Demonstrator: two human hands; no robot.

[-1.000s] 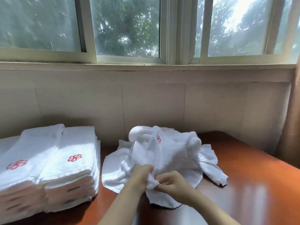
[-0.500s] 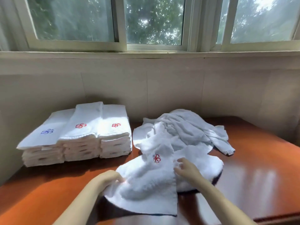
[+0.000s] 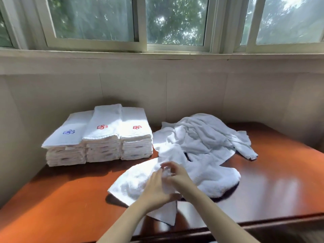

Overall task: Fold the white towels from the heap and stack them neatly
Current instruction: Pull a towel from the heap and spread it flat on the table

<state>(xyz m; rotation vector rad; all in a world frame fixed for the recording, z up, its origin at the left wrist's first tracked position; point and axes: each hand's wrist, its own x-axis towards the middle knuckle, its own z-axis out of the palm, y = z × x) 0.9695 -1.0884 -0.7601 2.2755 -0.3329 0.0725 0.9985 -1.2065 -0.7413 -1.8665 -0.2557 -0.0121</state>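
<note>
Right hand (image 3: 177,175): your fingers are curled and pinch a bunch of the towel (image 3: 136,179) near its middle; the fingertips are blurred.
Left hand (image 3: 154,189): it touches your right hand, with fingers and thumb closed round the same bunch of cloth.
Towel: white terry, crumpled and unfolded, it lies on the table (image 3: 61,199) straight in front of you. One pointed corner reaches towards the near edge. A thick rumpled lobe spreads to the right, and you cannot tell whether that is the same towel.
Heap (image 3: 206,135): loose, creased white towels sit behind your hands and to the right, touching the towel's far side. One end trails off to the right.
Stacks (image 3: 101,137): three folded piles stand side by side at far left, close to the wall (image 3: 175,95). Two tops carry a red emblem and the leftmost a blue one. The right pile is just beside the heap.
Open room: you have bare glossy red-brown wood left of the towel, in front of the stacks, and another bare stretch at right.
Edges: the near table edge runs under your forearms; the beige wall closes the far and left sides.
</note>
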